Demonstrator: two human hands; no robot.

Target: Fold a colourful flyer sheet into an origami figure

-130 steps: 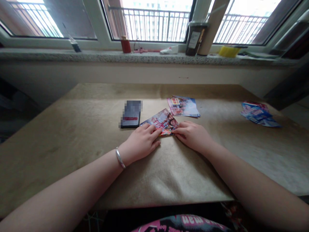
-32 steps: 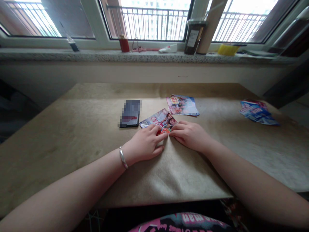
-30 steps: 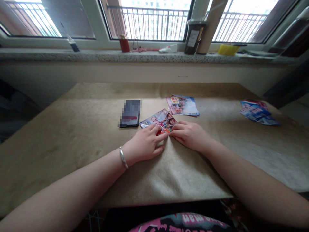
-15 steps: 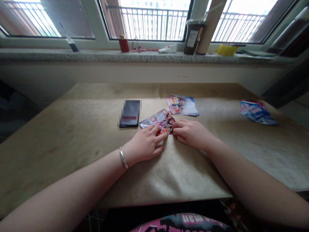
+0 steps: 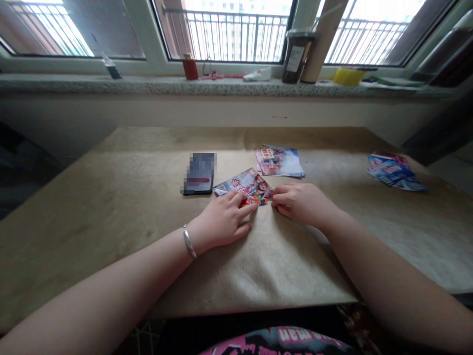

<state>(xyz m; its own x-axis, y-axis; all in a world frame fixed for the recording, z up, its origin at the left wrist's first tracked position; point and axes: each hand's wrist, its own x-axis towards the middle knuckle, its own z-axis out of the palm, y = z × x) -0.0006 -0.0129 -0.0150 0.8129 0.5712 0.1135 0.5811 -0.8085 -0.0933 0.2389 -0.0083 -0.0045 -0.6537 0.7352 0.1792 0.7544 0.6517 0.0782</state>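
Note:
A printed flyer (image 5: 248, 183) with pictures and a folded-looking left corner lies flat on the table in front of me. My left hand (image 5: 229, 217), a silver bangle on its wrist, rests over the flyer's lower edge with fingers apart, pressing it down. At the right corner of that flyer, the fingers of my right hand (image 5: 297, 204) are pinched together on the edge; the fingertips are partly hidden. Just beyond lies a small stack of flyers (image 5: 283, 161). To the left is a dark phone (image 5: 199, 173), its screen blurred out.
Several blue and red flyers (image 5: 397, 171) are fanned out at the right of the cloth-covered table (image 5: 111, 212). Behind it, the stone windowsill (image 5: 148, 86) carries a red container (image 5: 190, 67), a dark lidded jar (image 5: 294, 58) and a yellow item (image 5: 348, 76).
My right hand has slid a little to the right along the flyer, uncovering more of its lower right corner. The left hand stays where it was.

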